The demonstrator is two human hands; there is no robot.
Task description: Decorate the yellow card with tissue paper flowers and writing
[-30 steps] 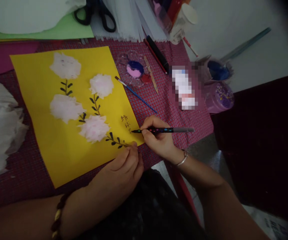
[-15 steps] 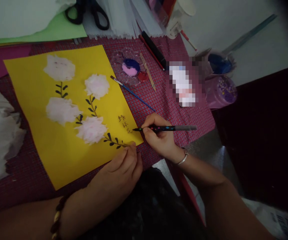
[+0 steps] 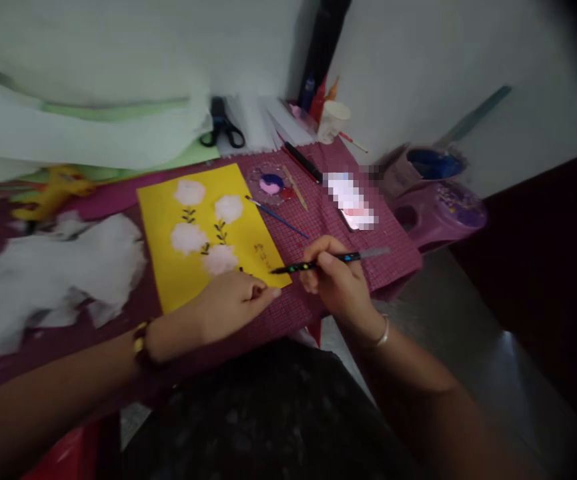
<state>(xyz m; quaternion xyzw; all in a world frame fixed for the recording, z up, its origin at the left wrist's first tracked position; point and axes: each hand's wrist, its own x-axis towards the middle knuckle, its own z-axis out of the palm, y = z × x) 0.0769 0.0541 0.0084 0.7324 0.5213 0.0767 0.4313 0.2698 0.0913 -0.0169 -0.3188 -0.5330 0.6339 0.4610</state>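
In my right hand point(image 3: 343, 287) is a slim black pen point(image 3: 295, 267) with coloured spots and a grey rear end. Its dark tip points left, close to the lower right corner of a yellow sheet point(image 3: 168, 280); I cannot tell whether it touches. My left hand point(image 3: 228, 303) lies over the sheet's lower edge, fingers curled and thumb stretched towards the pen tip; anything inside the curl is hidden. Several pale pink paper flowers point(image 3: 188, 238) sit on the sheet, with dark painted stems and leaves. Small dark handwritten characters point(image 3: 261, 257) run down beside them.
Beyond the sheet lie a paintbrush point(image 3: 278, 217), a clear paint palette point(image 3: 271, 183), a wooden stick point(image 3: 295, 188), a black marker point(image 3: 302, 162) and a blurred-out phone point(image 3: 351, 200). White crumpled paper point(image 3: 103, 260), a yellow glue gun point(image 3: 51, 193), scissors point(image 3: 223, 127) and a cup point(image 3: 333, 120) surround them.
The view has pulled back and tilted up, showing more table and wall. My right hand has lifted the pen slightly back from the writing. My left hand has turned, thumb now outstretched.
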